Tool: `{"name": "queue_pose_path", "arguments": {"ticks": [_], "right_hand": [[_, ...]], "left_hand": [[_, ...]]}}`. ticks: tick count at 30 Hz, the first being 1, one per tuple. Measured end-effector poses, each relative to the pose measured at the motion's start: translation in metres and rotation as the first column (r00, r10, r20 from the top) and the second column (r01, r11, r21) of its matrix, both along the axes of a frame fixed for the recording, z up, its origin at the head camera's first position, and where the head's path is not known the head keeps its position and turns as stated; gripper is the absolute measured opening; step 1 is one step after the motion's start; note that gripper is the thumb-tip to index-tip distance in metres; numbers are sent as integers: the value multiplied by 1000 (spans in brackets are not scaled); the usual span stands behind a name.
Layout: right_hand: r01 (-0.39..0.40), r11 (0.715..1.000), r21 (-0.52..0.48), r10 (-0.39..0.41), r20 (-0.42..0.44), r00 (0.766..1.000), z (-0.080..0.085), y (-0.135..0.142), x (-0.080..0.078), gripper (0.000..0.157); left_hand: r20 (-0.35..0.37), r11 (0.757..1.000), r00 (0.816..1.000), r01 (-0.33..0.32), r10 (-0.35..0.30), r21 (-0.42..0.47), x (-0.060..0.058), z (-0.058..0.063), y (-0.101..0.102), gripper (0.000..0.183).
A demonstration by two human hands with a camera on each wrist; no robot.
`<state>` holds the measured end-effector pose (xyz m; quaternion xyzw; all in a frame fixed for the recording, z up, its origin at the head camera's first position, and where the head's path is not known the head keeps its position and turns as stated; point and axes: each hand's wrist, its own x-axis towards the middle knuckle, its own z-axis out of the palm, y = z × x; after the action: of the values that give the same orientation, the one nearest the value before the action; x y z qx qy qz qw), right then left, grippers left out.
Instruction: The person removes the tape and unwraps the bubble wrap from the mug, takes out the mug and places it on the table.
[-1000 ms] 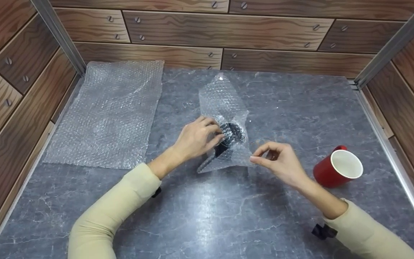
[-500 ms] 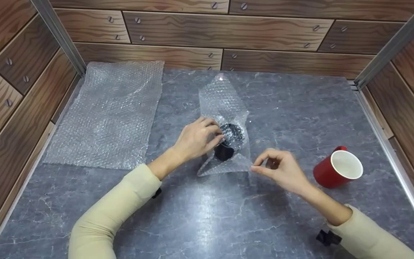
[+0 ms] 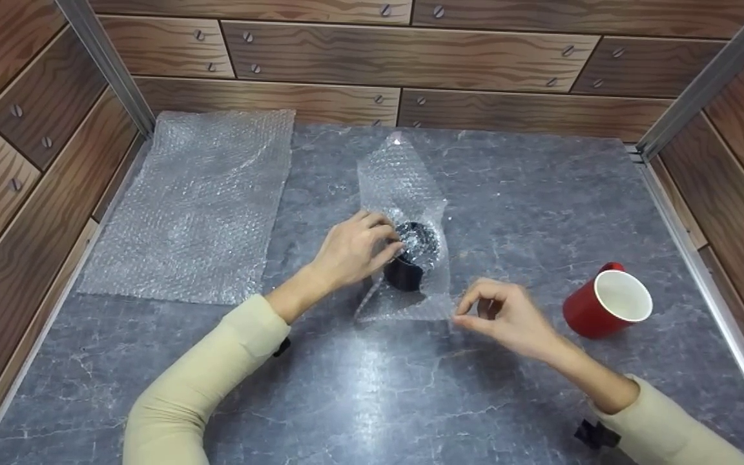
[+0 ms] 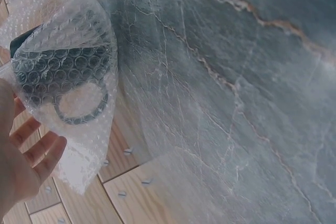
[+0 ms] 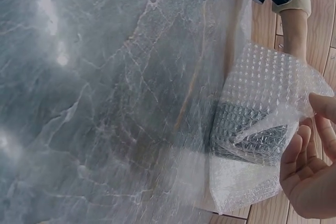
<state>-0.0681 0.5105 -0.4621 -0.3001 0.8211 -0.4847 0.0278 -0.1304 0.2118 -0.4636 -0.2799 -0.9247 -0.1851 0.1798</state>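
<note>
A black mug (image 3: 403,276) stands mid-table, partly wrapped in a sheet of bubble wrap (image 3: 399,171), with more wrap bunched inside its mouth. Its ring handle (image 4: 81,115) shows through the wrap in the left wrist view. At the mug's left rim, my left hand (image 3: 357,248) pinches the wrap between thumb and forefinger, its other fingers loosely bent. My right hand (image 3: 501,316) pinches the near right corner of the same sheet and holds that flap out from the mug, so the black side lies bare towards me. The left fingertips are partly hidden at the rim.
A flat sheet of bubble wrap (image 3: 185,206) lies on the left of the marbled grey table (image 3: 540,194). On the right, near my right forearm, stands a red mug (image 3: 595,309) with a white inside. Wood-patterned walls (image 3: 404,55) close off the back and sides.
My right hand has moved towards me with the wrap's corner, drawing the near flap down off the mug and baring more of its black side. My left hand has stayed in place.
</note>
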Motion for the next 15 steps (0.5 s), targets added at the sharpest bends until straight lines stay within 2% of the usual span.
{"name": "queue_pose_path", "arguments": {"ticks": [7, 15], "right_hand": [[-82, 996, 45, 83, -32, 996, -5, 2, 2, 17], [-147, 976, 163, 158, -58, 986, -7, 8, 5, 16]], "left_hand": [[7, 1000, 1000, 1, -1, 0, 0, 0, 0, 25], [24, 1000, 1000, -4, 4, 14, -1, -1, 0, 24]]}}
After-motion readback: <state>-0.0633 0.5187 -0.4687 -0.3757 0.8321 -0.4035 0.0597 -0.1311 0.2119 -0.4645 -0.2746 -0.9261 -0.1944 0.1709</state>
